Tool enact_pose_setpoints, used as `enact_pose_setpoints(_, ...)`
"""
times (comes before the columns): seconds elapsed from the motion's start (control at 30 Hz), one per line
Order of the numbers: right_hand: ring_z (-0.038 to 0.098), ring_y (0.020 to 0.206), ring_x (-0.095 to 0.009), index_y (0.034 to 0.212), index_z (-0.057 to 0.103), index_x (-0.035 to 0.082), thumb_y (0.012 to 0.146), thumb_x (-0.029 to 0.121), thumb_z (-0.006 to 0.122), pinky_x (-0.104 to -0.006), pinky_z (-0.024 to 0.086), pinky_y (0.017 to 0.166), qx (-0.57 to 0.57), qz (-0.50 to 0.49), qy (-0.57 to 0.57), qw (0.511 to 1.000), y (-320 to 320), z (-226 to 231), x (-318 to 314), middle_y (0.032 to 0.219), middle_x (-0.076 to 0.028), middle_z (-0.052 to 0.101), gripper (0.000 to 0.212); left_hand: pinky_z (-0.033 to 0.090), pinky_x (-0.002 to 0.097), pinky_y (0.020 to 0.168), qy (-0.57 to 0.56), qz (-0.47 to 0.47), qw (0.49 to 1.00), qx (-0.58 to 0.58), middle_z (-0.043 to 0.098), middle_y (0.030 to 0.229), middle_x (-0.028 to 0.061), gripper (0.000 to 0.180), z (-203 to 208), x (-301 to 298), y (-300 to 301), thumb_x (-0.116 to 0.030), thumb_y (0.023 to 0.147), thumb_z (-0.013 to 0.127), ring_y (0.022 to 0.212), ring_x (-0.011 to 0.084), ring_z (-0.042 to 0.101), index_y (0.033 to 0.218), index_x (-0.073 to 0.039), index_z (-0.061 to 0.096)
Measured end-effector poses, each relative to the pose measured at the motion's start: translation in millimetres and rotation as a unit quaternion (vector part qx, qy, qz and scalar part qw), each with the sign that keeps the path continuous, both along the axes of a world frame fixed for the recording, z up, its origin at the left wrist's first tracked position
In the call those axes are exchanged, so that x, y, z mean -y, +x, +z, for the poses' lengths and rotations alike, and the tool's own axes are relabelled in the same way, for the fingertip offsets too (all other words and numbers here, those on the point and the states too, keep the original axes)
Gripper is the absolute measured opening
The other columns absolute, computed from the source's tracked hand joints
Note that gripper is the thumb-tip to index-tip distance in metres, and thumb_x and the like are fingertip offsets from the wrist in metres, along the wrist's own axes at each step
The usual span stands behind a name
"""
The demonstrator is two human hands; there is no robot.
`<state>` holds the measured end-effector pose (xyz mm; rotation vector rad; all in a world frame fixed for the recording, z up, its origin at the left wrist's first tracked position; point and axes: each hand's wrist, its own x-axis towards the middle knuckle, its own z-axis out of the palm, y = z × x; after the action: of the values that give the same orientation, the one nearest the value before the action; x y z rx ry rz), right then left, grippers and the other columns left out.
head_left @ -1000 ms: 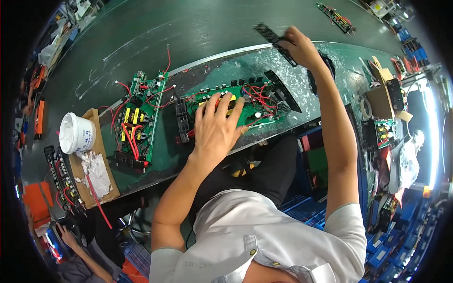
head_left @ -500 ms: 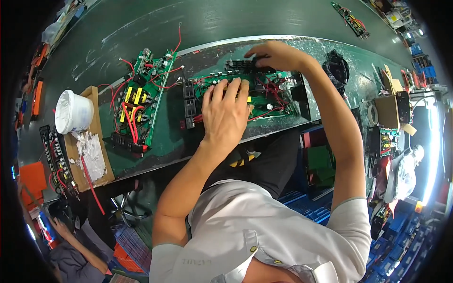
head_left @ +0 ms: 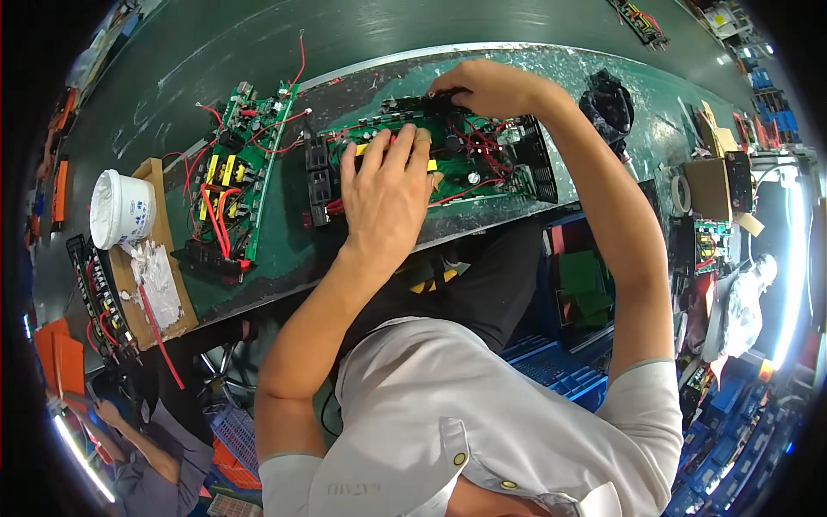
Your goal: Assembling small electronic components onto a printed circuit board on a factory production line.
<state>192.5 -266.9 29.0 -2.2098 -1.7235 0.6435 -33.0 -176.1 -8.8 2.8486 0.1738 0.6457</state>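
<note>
My left hand [head_left: 388, 189] lies over a green circuit board [head_left: 457, 185], its fingers stretched out and resting on the yellow-wrapped parts. The board has thin red wires, black fan-like blocks at its left end and a black slotted end plate [head_left: 541, 159] at its right. Along the board's far edge runs a black finned strip [head_left: 405, 105]. My right hand [head_left: 495, 89] reaches over from the right, fingers and thumb curled around the strip's right part. The fingertips partly hide what they grip. Left of this board lies a second green board [head_left: 245, 177] with red wires and yellow parts.
A white tub [head_left: 121, 209] and white paste [head_left: 159, 280] sit by a cardboard tray [head_left: 187, 306] at the left. A crumpled black bag [head_left: 608, 108] lies at the right. Another board [head_left: 639, 21] is far right; another person [head_left: 155, 457] works at lower left.
My right hand has closed from open, spread fingers onto the black strip. My left hand stays on the board. The whole view has shifted slightly.
</note>
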Motion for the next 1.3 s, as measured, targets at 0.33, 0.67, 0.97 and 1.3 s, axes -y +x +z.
enact_pose_setpoints(0.33,0.067,0.101,-0.038,0.121,0.067,0.006,0.084,0.000,0.060,-0.0431,0.052,0.088,-0.005,0.019,0.026,0.999,7,-6,0,0.110,-0.020,0.070,0.038,0.045,0.0518,0.100,-0.010,0.002,1.000,-0.014,0.062,0.129,0.0050,0.052,4,0,2,-0.025,0.080,0.078,0.120,0.0282,0.057,0.127,-0.009,0.062)
enact_pose_setpoints(0.67,0.066,0.093,-0.042,0.119,0.068,0.009,0.087,0.002,0.060,-0.0487,0.052,0.083,0.079,-0.042,0.039,0.995,-19,-11,10,0.101,-0.020,0.071,0.034,0.050,0.0505,0.095,-0.015,0.003,1.000,-0.015,0.062,0.128,0.0057,0.052,5,2,1,-0.024,0.079,0.078,0.119,0.0298,0.058,0.126,-0.008,0.063)
enact_pose_setpoints(0.97,0.068,0.085,-0.041,0.116,0.071,0.014,0.080,0.003,0.059,-0.0489,0.054,0.078,0.106,-0.048,0.087,0.989,-26,-20,19,0.092,-0.020,0.072,0.039,0.050,0.0430,0.096,-0.025,0.001,1.000,-0.018,0.063,0.128,0.0098,0.050,6,0,2,-0.019,0.079,0.078,0.117,0.0359,0.059,0.124,-0.005,0.063)
enact_pose_setpoints(1.3,0.067,0.088,-0.041,0.116,0.070,0.015,0.083,0.004,0.058,-0.0498,0.053,0.079,0.068,-0.058,0.056,0.994,-36,-12,-2,0.093,-0.020,0.071,0.037,0.053,0.0411,0.090,-0.012,0.004,1.000,-0.001,0.064,0.124,0.0065,0.051,3,1,2,-0.020,0.075,0.080,0.114,0.0287,0.060,0.121,-0.005,0.065)
